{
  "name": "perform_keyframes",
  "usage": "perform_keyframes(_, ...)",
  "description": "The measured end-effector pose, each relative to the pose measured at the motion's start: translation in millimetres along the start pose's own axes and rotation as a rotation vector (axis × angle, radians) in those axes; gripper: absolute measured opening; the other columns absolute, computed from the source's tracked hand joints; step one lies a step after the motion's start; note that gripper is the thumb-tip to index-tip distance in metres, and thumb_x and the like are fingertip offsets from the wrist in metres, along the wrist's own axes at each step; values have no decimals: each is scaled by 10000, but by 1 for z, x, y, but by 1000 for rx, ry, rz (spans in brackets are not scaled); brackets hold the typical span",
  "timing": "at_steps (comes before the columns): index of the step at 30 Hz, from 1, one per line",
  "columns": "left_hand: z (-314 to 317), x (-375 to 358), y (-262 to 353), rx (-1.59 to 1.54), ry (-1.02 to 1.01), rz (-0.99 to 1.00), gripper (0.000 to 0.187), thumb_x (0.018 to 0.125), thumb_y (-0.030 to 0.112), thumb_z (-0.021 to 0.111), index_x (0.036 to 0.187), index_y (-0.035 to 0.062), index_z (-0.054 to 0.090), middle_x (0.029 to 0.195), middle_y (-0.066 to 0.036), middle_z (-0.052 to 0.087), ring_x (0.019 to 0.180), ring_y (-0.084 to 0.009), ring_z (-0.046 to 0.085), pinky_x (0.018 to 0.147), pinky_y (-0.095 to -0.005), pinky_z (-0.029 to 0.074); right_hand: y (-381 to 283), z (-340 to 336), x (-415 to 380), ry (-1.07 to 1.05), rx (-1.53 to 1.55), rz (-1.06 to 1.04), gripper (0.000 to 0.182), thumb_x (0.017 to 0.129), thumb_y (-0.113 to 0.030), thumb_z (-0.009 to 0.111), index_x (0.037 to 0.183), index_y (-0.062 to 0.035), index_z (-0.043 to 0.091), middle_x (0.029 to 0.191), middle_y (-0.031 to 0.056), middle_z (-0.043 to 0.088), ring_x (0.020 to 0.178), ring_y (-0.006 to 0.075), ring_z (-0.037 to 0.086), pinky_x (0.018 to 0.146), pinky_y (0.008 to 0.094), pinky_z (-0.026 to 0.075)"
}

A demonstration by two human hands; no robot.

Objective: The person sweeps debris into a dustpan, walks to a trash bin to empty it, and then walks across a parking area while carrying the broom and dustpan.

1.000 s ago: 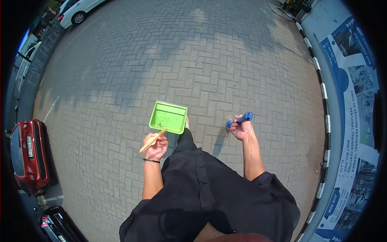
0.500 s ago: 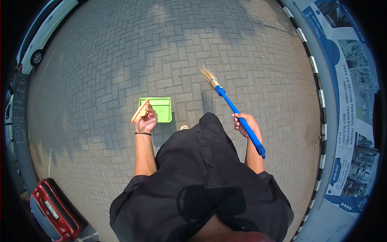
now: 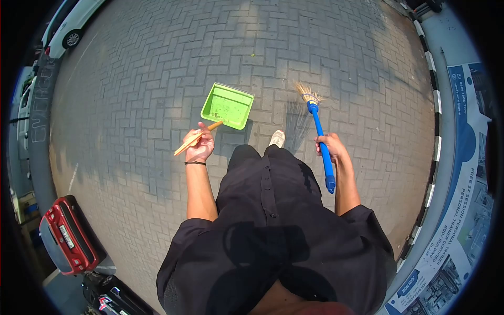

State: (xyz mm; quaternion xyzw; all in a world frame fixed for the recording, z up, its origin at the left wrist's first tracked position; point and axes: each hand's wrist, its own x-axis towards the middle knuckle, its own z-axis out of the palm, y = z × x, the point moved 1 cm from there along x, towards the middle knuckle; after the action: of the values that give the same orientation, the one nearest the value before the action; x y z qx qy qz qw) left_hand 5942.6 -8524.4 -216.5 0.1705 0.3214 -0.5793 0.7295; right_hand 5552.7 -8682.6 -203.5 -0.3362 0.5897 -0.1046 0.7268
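My left hand (image 3: 200, 144) is closed round the wooden handle (image 3: 215, 125) of a green dustpan (image 3: 227, 106). The pan hangs above the paving, tilted, with small dark bits of debris near its lower left corner. On the right, my right hand (image 3: 332, 146) grips the blue handle (image 3: 318, 122) of a small broom. Its straw bristles (image 3: 308, 93) point forward, and their shadow falls on the bricks to the left.
Brick paving (image 3: 173, 68) stretches ahead. One light shoe (image 3: 277, 138) shows below. At left are a white car (image 3: 79, 23) and a red car (image 3: 71, 236). A black-and-white kerb (image 3: 437, 105) and a blue banner (image 3: 462, 152) line the right.
The dustpan has swung forward and turned, showing more of its handle. The broom is now more upright and further right. A shoe has come into view, and the surroundings have shifted with the camera.
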Motion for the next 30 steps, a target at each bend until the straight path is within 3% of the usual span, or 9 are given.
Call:
perform_keyframes(4, 48, 89, 10, -77, 6, 23, 108, 674, 14, 519, 568, 4, 506, 827, -136, 614, 480, -135, 462, 481, -261, 442, -118, 0, 65, -7, -291, -48, 141, 744, -87, 572, 764, 37, 510, 610, 79, 529, 484, 155, 532, 429, 289, 443)
perform_keyframes(9, 86, 229, 27, -84, 63, 24, 67, 666, 17, 525, 714, -29, 525, 770, -131, 598, 514, -171, 506, 483, -257, 447, -230, 14, 151, 121, -754, -59, 179, 768, -107, 559, 843, 40, 491, 662, 111, 550, 501, 167, 544, 436, 294, 445)
perform_keyframes(14, 93, 369, 52, 28, 465, 153, 66, 719, -32, 486, 780, -28, 510, 744, -129, 573, 481, -168, 479, 428, -231, 413, -288, 43, 265, 201, -1005, 11, 247, 796, -174, 539, 859, 63, 508, 656, 158, 576, 530, 231, 590, 461, 361, 454)
perform_keyframes(16, 73, 407, 74, 74, 437, 124, 41, 723, -32, 483, 761, -26, 499, 722, -127, 559, 471, -164, 475, 414, -225, 408, -298, 65, 307, 158, -1125, 1, 284, 813, -210, 528, 892, 62, 513, 650, 167, 579, 541, 246, 593, 480, 377, 455)
perform_keyframes(20, 114, 428, 87, 25, 514, 189, 34, 731, -42, 489, 717, -21, 466, 677, -115, 529, 457, -166, 463, 390, -225, 391, -251, 63, 370, 29, -1283, -110, 356, 817, -250, 537, 942, 83, 520, 744, 220, 601, 612, 276, 614, 559, 396, 473)
perform_keyframes(23, 109, 434, 120, -29, 540, 232, 81, 756, -33, 500, 693, -20, 451, 671, -119, 526, 454, -170, 469, 391, -218, 395, -273, 78, 339, -200, -1258, 26, 371, 812, -249, 545, 987, 77, 515, 808, 238, 608, 658, 297, 622, 600, 413, 474)
perform_keyframes(26, 93, 442, 138, -160, 556, 325, 115, 790, -20, 499, 690, -29, 445, 681, -131, 526, 461, -160, 501, 389, -196, 395, -285, 70, 303, -247, -1342, -97, 403, 807, -237, 532, 1047, 84, 487, 859, 259, 606, 794, 346, 616, 706, 404, 476)
perform_keyframes(29, 85, 433, 146, -171, 487, 190, 133, 796, -14, 495, 678, -34, 438, 647, -117, 514, 505, -165, 555, 381, -192, 403, -330, 85, 267, -220, -1178, 316, 438, 828, -242, 542, 1100, 90, 453, 876, 271, 591, 729, 338, 608, 705, 390, 466)
perform_keyframes(30, 90, 429, 143, -133, 521, 182, 157, 801, -3, 500, 660, -29, 434, 617, -108, 501, 513, -177, 561, 379, -196, 407, -333, 84, 265, -181, -1153, 314, 434, 826, -243, 545, 1089, 90, 455, 891, 276, 588, 766, 340, 606, 726, 394, 460)
